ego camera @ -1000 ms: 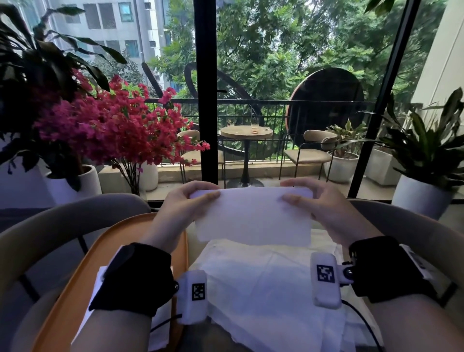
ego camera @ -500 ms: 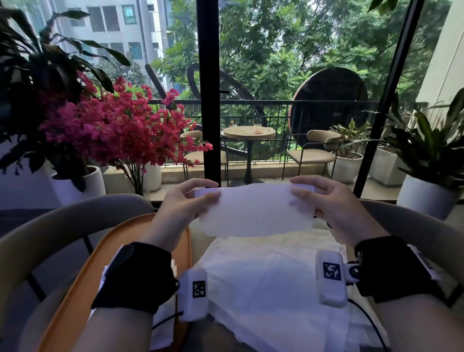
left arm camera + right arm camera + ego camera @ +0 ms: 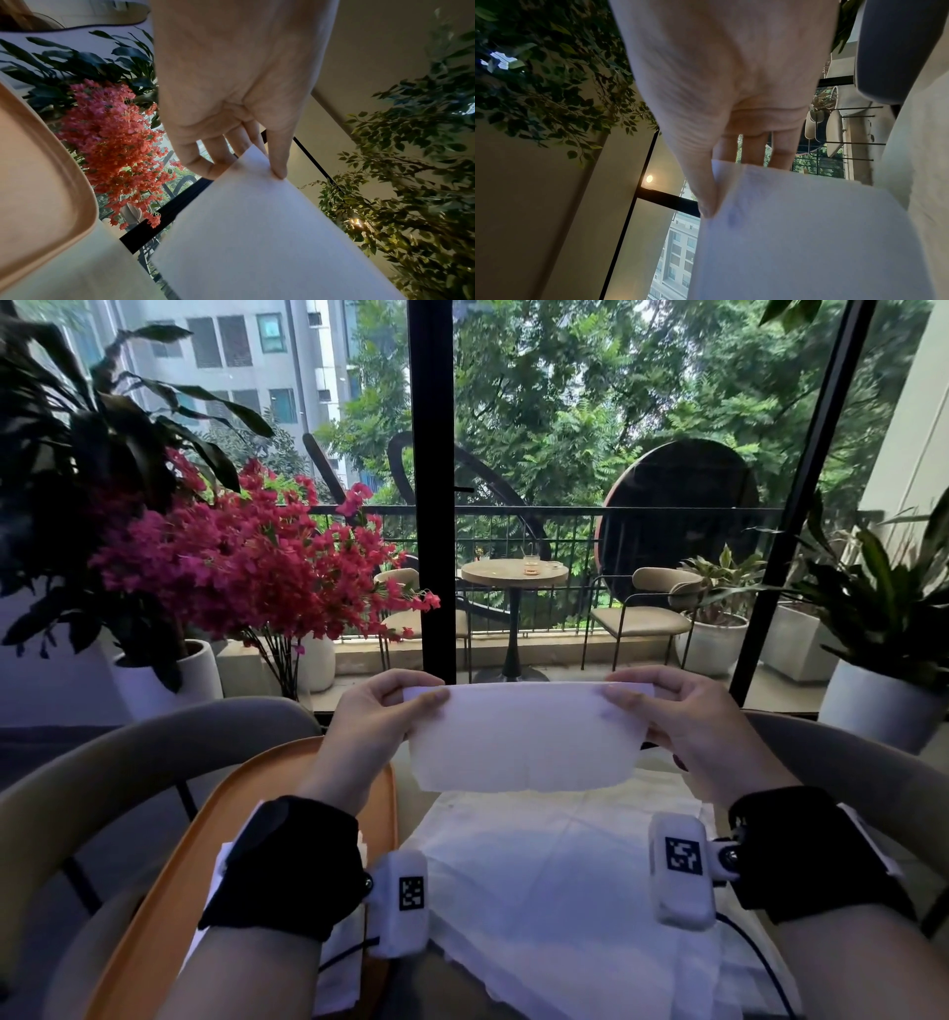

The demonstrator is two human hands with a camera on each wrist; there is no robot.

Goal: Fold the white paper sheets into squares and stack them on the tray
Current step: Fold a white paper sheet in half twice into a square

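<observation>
A folded white paper sheet (image 3: 524, 737) hangs in the air in front of me as a wide rectangle. My left hand (image 3: 405, 698) pinches its top left corner between thumb and fingers, as the left wrist view shows on the sheet (image 3: 257, 223). My right hand (image 3: 629, 695) pinches the top right corner; in the right wrist view the thumb lies on the sheet (image 3: 795, 233). Below lies a pile of unfolded white sheets (image 3: 554, 891). An orange tray (image 3: 169, 880) sits at my left with white paper (image 3: 349, 968) on it, mostly hidden by my left forearm.
Grey curved chair backs (image 3: 128, 762) ring the table on both sides. Potted plants with pink flowers (image 3: 241, 567) stand at the left, a green plant (image 3: 883, 618) at the right. A glass wall with a black post (image 3: 431, 505) faces a balcony.
Both hands have lifted the folded sheet a little higher off the pile. The camera view has tilted slightly. The pinches on the two top corners are unchanged.
</observation>
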